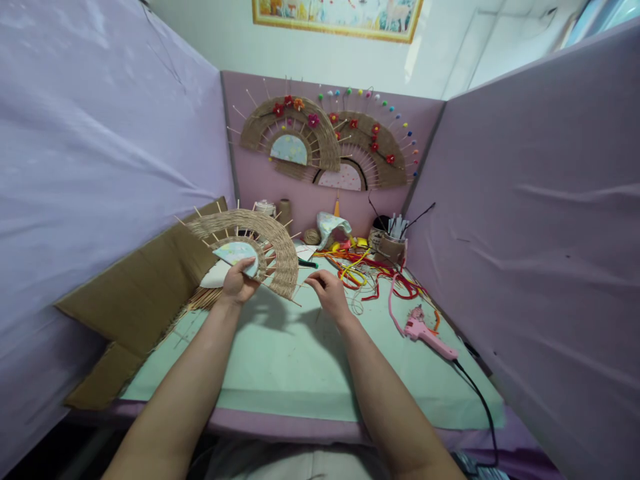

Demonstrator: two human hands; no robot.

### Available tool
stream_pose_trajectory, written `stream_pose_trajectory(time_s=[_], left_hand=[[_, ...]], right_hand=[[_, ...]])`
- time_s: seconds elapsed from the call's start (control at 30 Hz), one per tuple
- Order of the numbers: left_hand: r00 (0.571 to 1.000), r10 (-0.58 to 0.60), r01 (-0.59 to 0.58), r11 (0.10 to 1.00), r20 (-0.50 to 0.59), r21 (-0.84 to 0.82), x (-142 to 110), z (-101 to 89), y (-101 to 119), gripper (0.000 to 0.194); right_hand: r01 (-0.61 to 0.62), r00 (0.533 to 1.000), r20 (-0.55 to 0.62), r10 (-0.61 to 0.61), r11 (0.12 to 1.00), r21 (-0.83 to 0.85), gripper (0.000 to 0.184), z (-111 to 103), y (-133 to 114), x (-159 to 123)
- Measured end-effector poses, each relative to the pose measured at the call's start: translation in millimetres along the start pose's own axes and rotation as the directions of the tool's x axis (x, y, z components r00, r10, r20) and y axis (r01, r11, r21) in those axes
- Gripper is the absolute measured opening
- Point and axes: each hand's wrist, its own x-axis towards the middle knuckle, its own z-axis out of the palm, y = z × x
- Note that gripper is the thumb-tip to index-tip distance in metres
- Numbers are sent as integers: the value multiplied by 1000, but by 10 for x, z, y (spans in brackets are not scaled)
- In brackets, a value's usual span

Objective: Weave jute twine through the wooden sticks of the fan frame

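Note:
My left hand (pixel 240 283) grips a half-round woven fan (pixel 283 250) by its inner edge, thumb over the pale blue patterned centre piece (pixel 235 253). Thin wooden sticks radiate from that centre through a wide band of twine and poke out past the rim. The fan is held tilted above the table. Just right of its lower corner, my right hand (pixel 327 293) has thumb and fingertips pinched together. A thin strand seems to run from the pinch toward the fan, and a loose loop of twine (pixel 356 303) hangs or lies beside the hand.
A pink glue gun (pixel 431 339) with a black cord lies at the right. Red and yellow craft stems (pixel 360 267) are heaped behind, near a container of glue sticks (pixel 393 247). Folded cardboard (pixel 135 300) leans at left. Two finished fans (pixel 300 130) hang on the back panel.

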Motion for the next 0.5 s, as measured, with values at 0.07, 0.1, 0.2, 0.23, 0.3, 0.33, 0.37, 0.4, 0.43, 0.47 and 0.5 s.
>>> stream_pose_trajectory(time_s=[0.07, 0.1, 0.2, 0.23, 0.3, 0.33, 0.37, 0.4, 0.43, 0.47, 0.5], left_hand=[[1000, -12, 12, 999, 5, 30, 1, -7, -1, 50], [1000, -21, 21, 999, 6, 43, 3, -14, -2, 50], [997, -71, 70, 995, 17, 76, 7, -41, -11, 50], [996, -91, 89, 992, 19, 91, 7, -51, -14, 51], [991, -131, 128, 984, 19, 123, 3, -70, -19, 53], [988, -152, 148, 979, 17, 138, -1, -77, -20, 53], [985, -173, 169, 974, 15, 150, -5, -83, -21, 53], [982, -190, 186, 970, 11, 156, -9, -88, -21, 54], [980, -201, 198, 968, 6, 157, -12, -92, -21, 54], [978, -207, 204, 967, 3, 155, -14, -97, -19, 54], [978, -210, 208, 967, 0, 150, -15, -102, -17, 54]], right_hand=[[42, 999, -12, -43, 998, -40, 19, -30, -10, 3], [61, 998, -7, -62, 996, -60, 19, -44, -15, 3], [94, 996, 17, -93, 990, -107, 19, -80, -27, 4], [95, 995, 20, -93, 989, -115, 20, -89, -28, 6], [85, 996, 20, -83, 990, -112, 20, -102, -23, 11], [77, 997, 18, -75, 992, -102, 19, -105, -19, 14], [66, 998, 13, -65, 994, -89, 19, -104, -15, 17], [55, 998, 8, -54, 996, -73, 18, -101, -10, 18], [42, 999, 3, -42, 998, -56, 18, -96, -7, 19], [29, 1000, 0, -29, 999, -39, 17, -88, -5, 19], [16, 1000, -3, -16, 1000, -24, 17, -80, -3, 17]])
